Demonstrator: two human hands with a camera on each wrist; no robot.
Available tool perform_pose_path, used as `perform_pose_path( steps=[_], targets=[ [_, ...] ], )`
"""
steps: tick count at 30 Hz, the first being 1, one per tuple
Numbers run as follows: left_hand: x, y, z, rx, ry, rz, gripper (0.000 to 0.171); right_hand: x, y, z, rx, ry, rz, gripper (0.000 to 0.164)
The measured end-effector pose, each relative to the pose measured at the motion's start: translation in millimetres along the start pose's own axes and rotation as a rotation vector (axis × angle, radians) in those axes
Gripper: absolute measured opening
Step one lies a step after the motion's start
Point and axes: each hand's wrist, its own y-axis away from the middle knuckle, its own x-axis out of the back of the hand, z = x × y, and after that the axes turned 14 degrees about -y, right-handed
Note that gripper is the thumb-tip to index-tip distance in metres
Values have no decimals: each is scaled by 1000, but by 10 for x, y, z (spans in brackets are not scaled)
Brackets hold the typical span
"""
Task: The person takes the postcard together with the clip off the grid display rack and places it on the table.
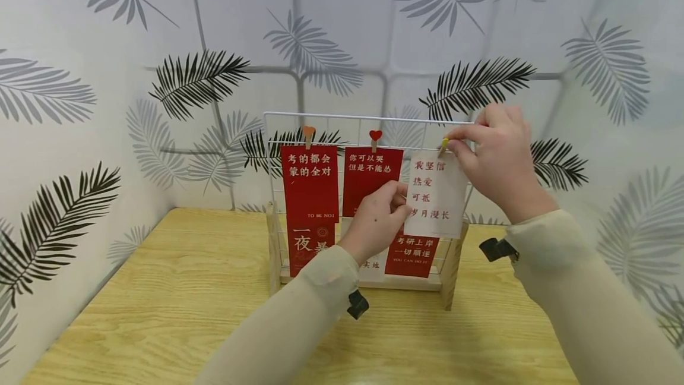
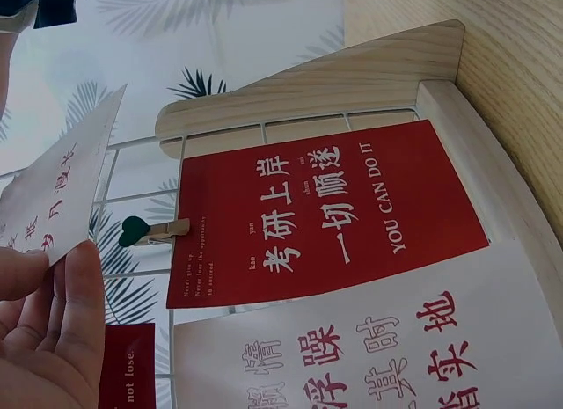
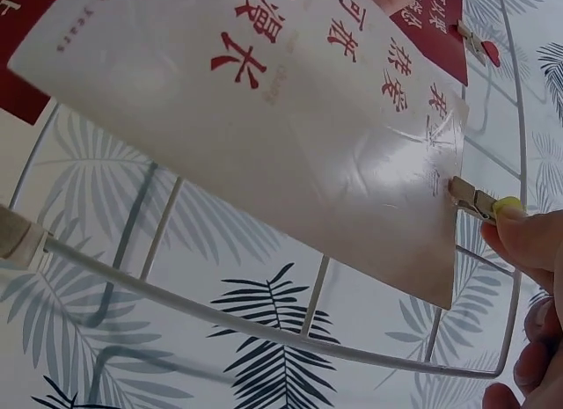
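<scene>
A white card [image 1: 434, 198] with red characters hangs at the upper right of a wire grid rack [image 1: 450, 278] with a wooden stand. My left hand [image 1: 376, 218] pinches the card's left edge between thumb and fingers, also plain in the left wrist view. At the card's top, the right hand [image 1: 502, 156] pinches a small wooden clothespin [image 3: 473, 202] with a yellow top. The pin's jaws grip the card's top edge, close to the grid wire. In the right wrist view the card tilts out from the grid.
Red cards [image 1: 310, 186] hang left of the white one, under orange-heart and red-heart clothespins [image 1: 376, 136]. Below, another red card [image 2: 325, 215] has a green-heart clothespin [image 2: 149, 230], beside a white card [image 2: 369, 356]. The rack stands on a wooden table [image 1: 176, 290] before a leaf-patterned wall.
</scene>
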Motion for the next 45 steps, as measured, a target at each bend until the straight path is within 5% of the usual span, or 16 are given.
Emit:
perform_pose_path(
  steps=[19,45],
  targets=[
    [147,176,-120,30,8,-17,18,102,163,-50,-158,-100,-10,15],
    [195,331,-168,31,27,-55,14,125,325,-22,-186,-149,5,16]
  ],
)
